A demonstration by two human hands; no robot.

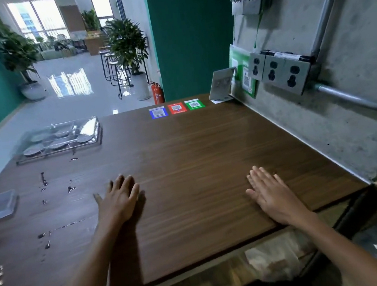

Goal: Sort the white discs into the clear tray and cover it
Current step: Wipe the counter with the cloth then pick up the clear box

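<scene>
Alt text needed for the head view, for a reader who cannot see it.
Two bare hands, left hand and right hand, rest flat and empty on a brown wooden table. At the far left, a clear plastic compartment tray holds white discs under its clear lid. Blue, red and green QR-code cards lie at the far edge.

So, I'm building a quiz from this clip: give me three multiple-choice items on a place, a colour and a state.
1. Where is the clear compartmented plastic tray?
A. far left of the brown wooden table
B. between the hands
C. against the wall

2. What colours are the three code cards, left to right?
A. green, red, blue
B. blue, red, green
C. red, blue, green

3. What are the left hand and right hand doing?
A. gripping the tray
B. holding discs
C. lying flat and empty

Answers: 1 A, the tray sits at the far left edge. 2 B, blue is leftmost. 3 C, both palms rest open on the tabletop.
</scene>
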